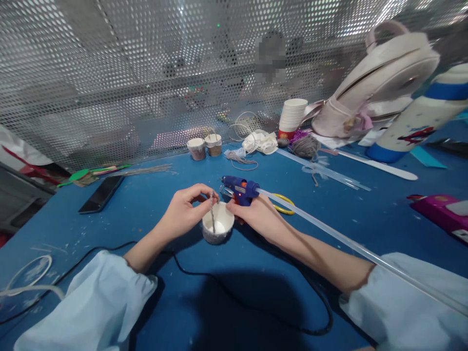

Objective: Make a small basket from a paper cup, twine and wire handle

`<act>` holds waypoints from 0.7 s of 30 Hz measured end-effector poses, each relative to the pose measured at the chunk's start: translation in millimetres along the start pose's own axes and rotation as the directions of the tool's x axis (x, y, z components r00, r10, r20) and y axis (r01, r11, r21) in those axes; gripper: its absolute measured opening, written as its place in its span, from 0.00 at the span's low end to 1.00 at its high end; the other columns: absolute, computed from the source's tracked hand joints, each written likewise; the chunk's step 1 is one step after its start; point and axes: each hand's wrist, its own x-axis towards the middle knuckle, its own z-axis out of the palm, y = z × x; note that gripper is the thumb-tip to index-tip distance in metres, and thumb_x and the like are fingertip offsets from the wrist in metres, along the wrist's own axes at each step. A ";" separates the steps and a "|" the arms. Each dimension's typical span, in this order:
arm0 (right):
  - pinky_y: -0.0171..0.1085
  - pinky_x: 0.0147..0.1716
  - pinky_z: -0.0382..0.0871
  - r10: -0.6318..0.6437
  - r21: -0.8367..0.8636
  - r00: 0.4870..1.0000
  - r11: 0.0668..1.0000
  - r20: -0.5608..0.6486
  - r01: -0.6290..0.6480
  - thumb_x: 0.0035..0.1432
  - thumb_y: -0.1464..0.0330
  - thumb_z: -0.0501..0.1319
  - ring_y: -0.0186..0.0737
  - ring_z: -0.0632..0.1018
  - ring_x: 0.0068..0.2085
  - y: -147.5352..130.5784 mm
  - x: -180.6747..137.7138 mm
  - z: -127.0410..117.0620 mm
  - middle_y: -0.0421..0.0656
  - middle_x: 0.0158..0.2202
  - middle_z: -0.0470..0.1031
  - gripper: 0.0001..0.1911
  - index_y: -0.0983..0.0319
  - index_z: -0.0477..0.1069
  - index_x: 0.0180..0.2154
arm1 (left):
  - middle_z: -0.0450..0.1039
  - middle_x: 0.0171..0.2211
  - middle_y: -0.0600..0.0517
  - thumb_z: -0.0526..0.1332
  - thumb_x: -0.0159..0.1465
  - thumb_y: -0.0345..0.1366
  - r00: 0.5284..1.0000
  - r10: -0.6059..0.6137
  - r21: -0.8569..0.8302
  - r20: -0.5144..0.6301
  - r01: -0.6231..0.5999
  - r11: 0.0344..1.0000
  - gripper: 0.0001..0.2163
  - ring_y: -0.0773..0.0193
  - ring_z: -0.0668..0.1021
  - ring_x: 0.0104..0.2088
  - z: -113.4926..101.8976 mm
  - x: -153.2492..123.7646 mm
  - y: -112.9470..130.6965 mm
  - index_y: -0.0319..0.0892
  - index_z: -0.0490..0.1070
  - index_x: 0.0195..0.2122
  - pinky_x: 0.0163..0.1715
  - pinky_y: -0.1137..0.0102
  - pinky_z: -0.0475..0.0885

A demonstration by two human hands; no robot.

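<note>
A small paper cup, wrapped in grey yarn on the outside and white inside, stands on the blue table in front of me. My left hand is closed at its left rim, pinching a grey twisted strand that reaches down across the cup's opening. My right hand is wrapped round a blue glue gun, its nozzle pointing left beyond the cup. The thumb of that hand is at the cup's right rim. A long clear glue stick runs out of the gun's back, over my right forearm.
Two wrapped cups stand by the mesh partition. Stacked paper cups, grey yarn, glue sticks, a bag and a bottle lie rightward. Yellow-handled scissors, a phone and a black cable are nearer.
</note>
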 end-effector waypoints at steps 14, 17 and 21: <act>0.35 0.27 0.59 -0.056 -0.063 0.998 0.996 -0.010 0.056 0.52 0.64 0.60 0.34 0.66 0.24 -8.9 -6.6 -2.1 0.35 0.20 0.66 0.08 0.62 0.68 0.26 | 0.77 0.31 0.50 0.60 0.62 0.35 0.998 0.004 0.029 0.056 -0.006 1.000 0.05 0.64 0.77 0.32 1.7 -4.9 2.7 0.40 0.74 0.32 0.34 0.71 0.71; 0.36 0.27 0.59 -0.038 -0.038 0.999 0.999 -0.015 0.038 0.53 0.62 0.59 0.35 0.66 0.24 -9.7 -14.9 -5.4 0.35 0.19 0.65 0.10 0.61 0.68 0.26 | 0.76 0.31 0.50 0.60 0.62 0.35 0.999 0.012 0.041 0.050 -0.014 0.999 0.05 0.65 0.76 0.32 0.7 -7.4 4.2 0.40 0.73 0.32 0.34 0.71 0.71; 0.36 0.27 0.61 0.032 -0.059 0.999 0.998 -0.016 -0.033 0.52 0.61 0.61 0.35 0.67 0.24 -13.9 -26.2 -5.8 0.35 0.19 0.65 0.10 0.61 0.67 0.26 | 0.76 0.32 0.49 0.59 0.62 0.34 0.998 0.004 0.047 0.061 -0.007 0.999 0.05 0.64 0.76 0.32 -0.2 -10.5 7.6 0.40 0.73 0.32 0.34 0.71 0.71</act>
